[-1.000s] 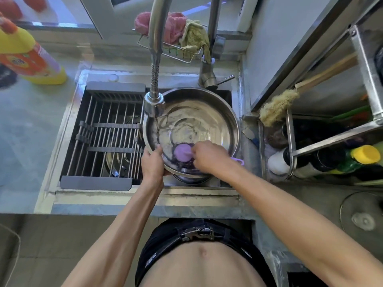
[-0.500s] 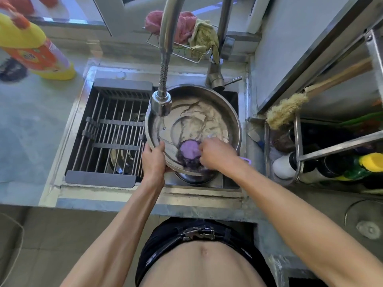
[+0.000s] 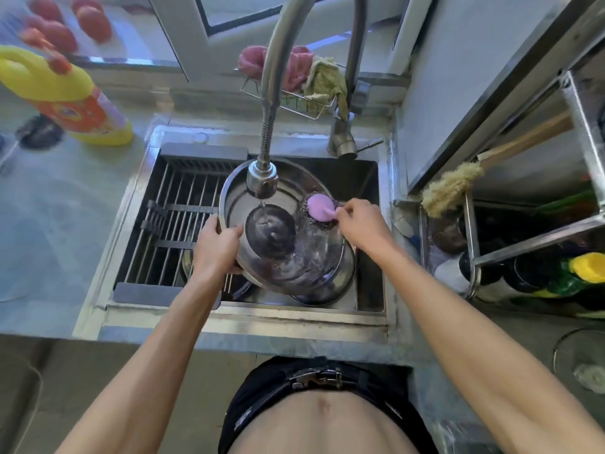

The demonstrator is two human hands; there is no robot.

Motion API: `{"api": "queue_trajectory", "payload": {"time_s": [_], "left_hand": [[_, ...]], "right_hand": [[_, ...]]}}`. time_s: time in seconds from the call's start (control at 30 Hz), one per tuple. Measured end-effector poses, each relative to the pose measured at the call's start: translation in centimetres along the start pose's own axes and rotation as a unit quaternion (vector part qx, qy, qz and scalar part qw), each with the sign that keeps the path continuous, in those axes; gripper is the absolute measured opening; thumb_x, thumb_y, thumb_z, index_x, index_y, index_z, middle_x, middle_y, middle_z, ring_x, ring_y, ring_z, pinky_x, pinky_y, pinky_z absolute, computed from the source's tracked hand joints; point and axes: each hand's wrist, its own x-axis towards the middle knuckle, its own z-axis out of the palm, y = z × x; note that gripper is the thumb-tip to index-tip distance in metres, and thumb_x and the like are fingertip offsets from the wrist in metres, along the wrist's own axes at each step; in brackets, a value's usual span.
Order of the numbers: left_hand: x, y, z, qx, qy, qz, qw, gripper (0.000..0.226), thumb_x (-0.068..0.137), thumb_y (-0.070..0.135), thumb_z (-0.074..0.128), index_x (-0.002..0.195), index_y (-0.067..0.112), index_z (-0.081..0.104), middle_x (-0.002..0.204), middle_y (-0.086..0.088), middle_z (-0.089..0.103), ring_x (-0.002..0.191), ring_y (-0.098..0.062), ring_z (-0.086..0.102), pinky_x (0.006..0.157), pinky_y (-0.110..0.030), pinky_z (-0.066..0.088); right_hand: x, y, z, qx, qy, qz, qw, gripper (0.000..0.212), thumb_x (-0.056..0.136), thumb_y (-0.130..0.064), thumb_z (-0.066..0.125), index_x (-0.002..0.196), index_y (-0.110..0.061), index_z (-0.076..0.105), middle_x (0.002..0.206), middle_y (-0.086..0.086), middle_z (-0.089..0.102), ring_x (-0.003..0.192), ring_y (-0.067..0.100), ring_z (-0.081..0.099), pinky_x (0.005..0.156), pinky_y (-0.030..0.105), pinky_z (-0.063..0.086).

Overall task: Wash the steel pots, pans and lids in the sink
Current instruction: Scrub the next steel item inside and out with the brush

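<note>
My left hand (image 3: 214,245) grips the near-left rim of the steel pot (image 3: 288,231), holding it tilted over the sink (image 3: 370,231) under the faucet head (image 3: 262,180) (a thin stream falls inside it). My right hand (image 3: 358,222) pinches the purple-topped wire scrubber (image 3: 320,209) against the pot's far-right rim. A drying rack (image 3: 176,221) spans the sink's left half.

bright daylight from the window (image 3: 183,31); wide-angle bending at edges, corners softly blurred.

Two hands (image 3: 216,247), one steel pan (image 3: 294,257), one scrubber (image 3: 320,209), four tomatoes (image 3: 93,22)
</note>
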Motion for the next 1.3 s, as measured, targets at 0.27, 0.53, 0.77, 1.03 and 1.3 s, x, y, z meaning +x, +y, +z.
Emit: {"api": "queue_trajectory", "payload": {"time_s": [0.27,0.53,0.77,1.03,1.3], "left_hand": [[1.7,4.6,-1.0,0.257,0.024,0.130,0.957,0.017,0.096,0.042,0.055,0.109,0.031,0.059,0.088,0.009,0.062,0.075,-0.012,0.055,0.074,-0.037,0.048],[1.9,7.8,0.1,0.401,-0.016,0.105,0.910,0.021,0.082,0.030,0.049,0.101,0.026,0.054,0.090,-0.004,0.063,0.079,-0.028,0.062,0.080,-0.047,0.058],[2.6,7.8,0.0,0.402,-0.035,0.074,0.912,0.015,0.084,0.030,0.047,0.093,0.022,0.055,0.087,-0.006,0.068,0.060,-0.027,0.070,0.060,-0.033,0.057],[3.8,7.0,0.1,0.297,-0.082,-0.023,0.951,0.019,0.091,0.030,0.059,0.099,0.012,0.059,0.095,-0.010,0.069,0.074,-0.024,0.070,0.054,-0.032,0.055],[3.3,5.1,1.2,0.134,-0.119,-0.171,0.969,0.016,0.093,0.020,0.057,0.098,0.005,0.055,0.081,-0.023,0.066,0.050,-0.030,0.070,0.044,-0.033,0.057]], "right_hand": [[3.8,0.2,-2.1,-0.005,-0.031,0.092,0.995,0.028,0.094,-0.029,0.058,0.100,-0.002,0.065,0.088,0.012,0.072,0.075,0.023,0.064,0.061,0.031,0.046],[7.8,-2.0,-3.7,0.052,-0.039,0.104,0.992,0.031,0.092,-0.023,0.063,0.108,0.003,0.059,0.075,0.009,0.070,0.066,0.017,0.064,0.073,0.036,0.056],[10.5,-3.1,-4.3,0.065,-0.012,0.080,0.995,0.048,0.085,-0.034,0.066,0.115,0.003,0.056,0.101,0.019,0.070,0.090,0.031,0.068,0.074,0.035,0.053],[10.1,-1.2,-4.5,0.008,-0.031,0.038,0.999,0.050,0.094,-0.030,0.057,0.136,-0.005,0.045,0.126,0.021,0.059,0.111,0.037,0.059,0.083,0.039,0.049],[2.5,3.3,-0.8,0.022,-0.100,0.098,0.990,0.041,0.091,-0.042,0.064,0.119,-0.012,0.066,0.111,0.009,0.068,0.103,0.028,0.062,0.067,0.027,0.039]]}}
